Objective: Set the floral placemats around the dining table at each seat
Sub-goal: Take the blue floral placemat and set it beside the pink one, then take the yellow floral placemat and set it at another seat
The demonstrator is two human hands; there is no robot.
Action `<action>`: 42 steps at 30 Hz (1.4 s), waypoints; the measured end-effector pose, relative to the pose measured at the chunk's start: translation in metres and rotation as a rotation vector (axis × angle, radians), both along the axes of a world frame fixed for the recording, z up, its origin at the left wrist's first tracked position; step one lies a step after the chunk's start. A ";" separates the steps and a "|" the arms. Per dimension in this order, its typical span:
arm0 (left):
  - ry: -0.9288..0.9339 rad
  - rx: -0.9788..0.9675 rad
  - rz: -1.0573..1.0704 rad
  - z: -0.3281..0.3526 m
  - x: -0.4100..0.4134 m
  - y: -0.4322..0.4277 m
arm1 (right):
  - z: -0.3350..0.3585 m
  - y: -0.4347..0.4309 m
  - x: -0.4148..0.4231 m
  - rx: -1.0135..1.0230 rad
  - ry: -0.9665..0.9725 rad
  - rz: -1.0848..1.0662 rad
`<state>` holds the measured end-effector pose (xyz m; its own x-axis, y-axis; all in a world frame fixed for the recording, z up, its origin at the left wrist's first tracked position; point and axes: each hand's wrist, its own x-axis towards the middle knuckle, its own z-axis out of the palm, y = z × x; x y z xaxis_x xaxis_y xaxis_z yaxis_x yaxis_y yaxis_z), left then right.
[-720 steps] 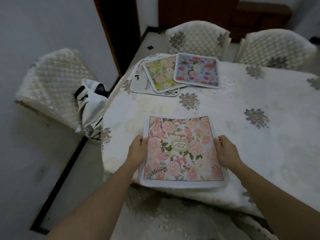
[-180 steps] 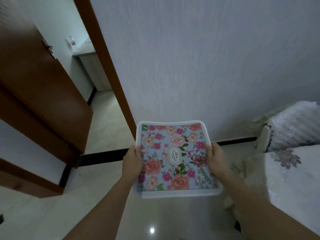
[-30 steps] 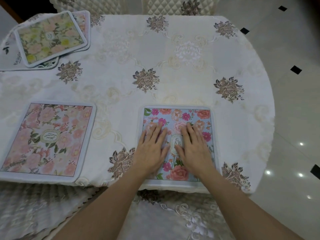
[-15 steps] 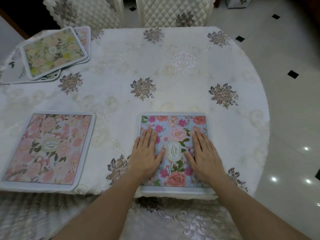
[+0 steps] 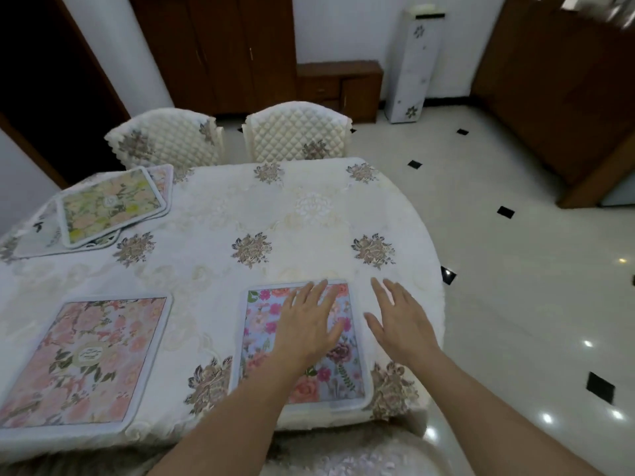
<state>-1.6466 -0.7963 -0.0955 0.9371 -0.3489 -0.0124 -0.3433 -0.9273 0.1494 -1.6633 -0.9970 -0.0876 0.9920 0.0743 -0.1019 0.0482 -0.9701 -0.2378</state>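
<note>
A blue floral placemat (image 5: 302, 345) lies flat at the near edge of the dining table (image 5: 309, 214), at about 6 o'clock on the tabletop, its near border close to the table's rim. The left hand (image 5: 305, 329) is spread open, palm down, over the middle of this mat with fingers fanned toward 12 o'clock; whether it presses the mat or hangs just above it cannot be told. The right hand (image 5: 398, 321) is also open with fingers splayed, gripping nothing, off the mat's right edge over the bare tablecloth at about 4 o'clock.

A pink floral placemat (image 5: 86, 362) lies flat at about 8 o'clock, well apart from the blue one, with a brown embroidered flower (image 5: 209, 383) of the cloth between them. At about 10 o'clock a loose stack of placemats (image 5: 110, 207) sits near the far left edge, a green and yellow one on top, others showing from under it at slanted angles.

Past the far edge, at 11 and 12 o'clock, two quilted cream chairs (image 5: 295, 132) stand side by side with their backs against the table. Behind them is a dark wooden cabinet (image 5: 213, 53), a low wooden unit (image 5: 340, 87) and a tall white appliance (image 5: 415, 63). The floor (image 5: 515, 269) at 3 o'clock is glossy pale tile with small black squares. A cushioned seat (image 5: 343, 455) shows at the bottom, under the forearms.
</note>
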 end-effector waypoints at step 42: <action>-0.137 -0.023 -0.453 0.020 0.032 -0.480 | 0.012 -0.441 -0.063 -0.084 -0.159 -0.513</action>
